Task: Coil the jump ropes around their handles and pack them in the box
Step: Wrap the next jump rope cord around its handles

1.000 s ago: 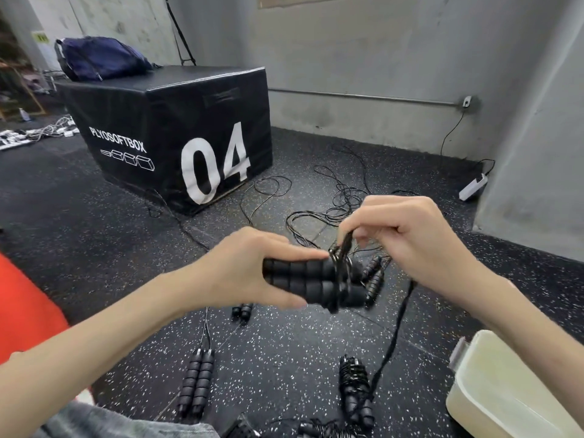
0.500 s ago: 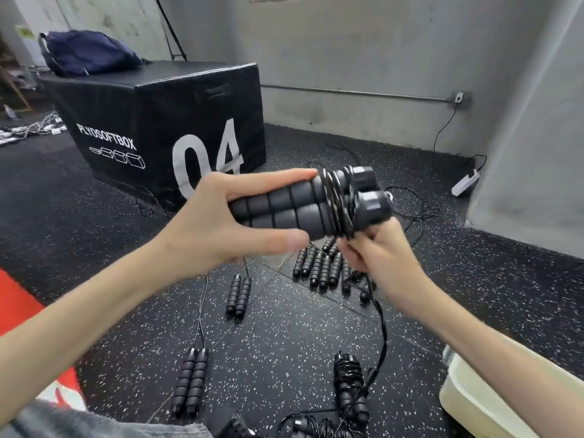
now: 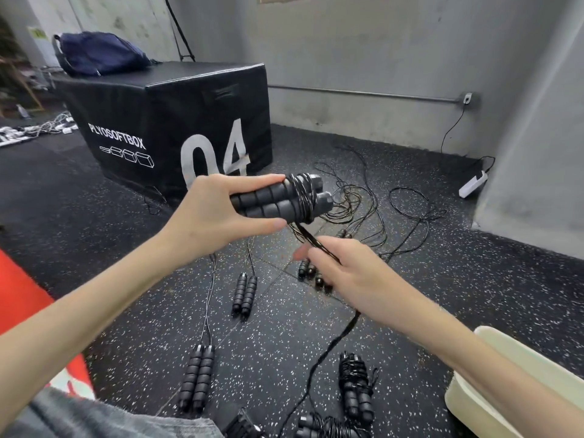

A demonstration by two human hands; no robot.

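Observation:
My left hand grips a pair of black ribbed jump-rope handles held side by side, with several turns of black rope wound near their far ends. Below them my right hand pinches the free rope, which runs taut from the coil into my fingers and trails down to the floor. A cream box sits at the lower right, partly behind my right forearm. One coiled rope bundle lies on the floor in front of it.
Two uncoiled handle pairs lie on the speckled black floor, more handles behind my right hand, loose rope tangles beyond. A black plyo box with a navy bag stands far left. Grey walls close the right.
The handles dropped lower and tilted flatter. My right hand came from under the handle ends down and to the right, drawing the rope out from the coil.

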